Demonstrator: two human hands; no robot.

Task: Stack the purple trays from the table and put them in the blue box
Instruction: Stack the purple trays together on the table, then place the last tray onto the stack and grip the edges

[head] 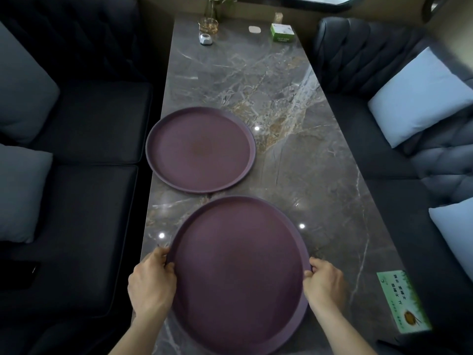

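Observation:
Two round purple trays lie on a grey marble table [281, 155]. The near purple tray [239, 272] is close to me; my left hand [151, 283] grips its left rim and my right hand [323, 285] grips its right rim. The far purple tray [201, 149] lies flat beyond it, near the table's left edge, untouched. No blue box is in view.
Dark sofas with pale cushions [419, 98] flank the table on both sides. At the far end stand a glass vase [208, 24], a small white gadget [206, 39], a white coaster [254, 29] and a green box [281, 32]. A green card [401, 301] lies near right.

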